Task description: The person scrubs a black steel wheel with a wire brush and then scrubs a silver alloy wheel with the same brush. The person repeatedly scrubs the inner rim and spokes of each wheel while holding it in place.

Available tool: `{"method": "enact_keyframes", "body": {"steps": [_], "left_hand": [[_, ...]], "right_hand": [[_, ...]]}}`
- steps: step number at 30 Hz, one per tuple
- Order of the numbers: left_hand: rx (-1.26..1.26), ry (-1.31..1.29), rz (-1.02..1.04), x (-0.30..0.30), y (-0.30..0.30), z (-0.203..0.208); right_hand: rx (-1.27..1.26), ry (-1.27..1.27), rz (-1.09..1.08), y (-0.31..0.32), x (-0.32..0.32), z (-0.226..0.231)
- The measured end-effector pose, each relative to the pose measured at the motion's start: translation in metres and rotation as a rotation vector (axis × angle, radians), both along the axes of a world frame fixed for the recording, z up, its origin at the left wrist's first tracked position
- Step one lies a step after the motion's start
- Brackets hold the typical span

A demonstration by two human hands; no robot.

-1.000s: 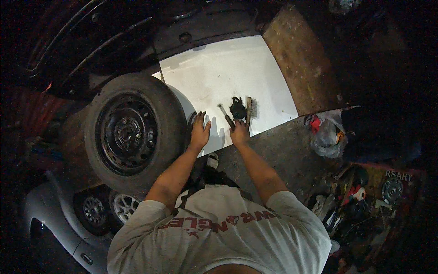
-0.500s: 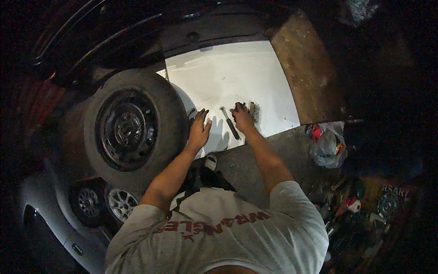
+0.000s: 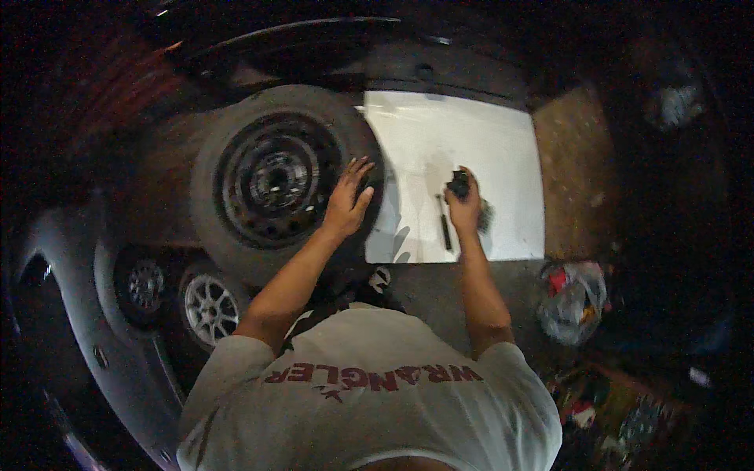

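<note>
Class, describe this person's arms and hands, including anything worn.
The left hand and right hand are bare, with no gloves or watch visible. The forearms are uncovered below the short, pale grey sleeves of a T-shirt with dark red lettering.

Black wheel [image 3: 271, 188], white sheet [image 3: 503, 157].

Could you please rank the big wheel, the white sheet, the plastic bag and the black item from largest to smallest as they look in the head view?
1. Big wheel and white sheet: too alike to rank
2. Plastic bag
3. Black item, partly covered by the right hand
</note>
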State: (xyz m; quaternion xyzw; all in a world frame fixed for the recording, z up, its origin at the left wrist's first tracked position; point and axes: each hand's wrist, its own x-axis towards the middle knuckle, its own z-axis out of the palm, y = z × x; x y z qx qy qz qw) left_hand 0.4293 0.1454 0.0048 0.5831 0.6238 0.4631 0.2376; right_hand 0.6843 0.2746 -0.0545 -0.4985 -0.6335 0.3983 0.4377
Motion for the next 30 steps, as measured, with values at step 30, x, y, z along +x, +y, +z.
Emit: {"method": "enact_keyframes", "body": {"steps": [30], "left_hand": [[-0.170,0.060,0.421,-0.402,-0.118,-0.071]], "right_hand": [[0.131,-0.872,0.240,-0.037,-0.468,-0.018]]}}
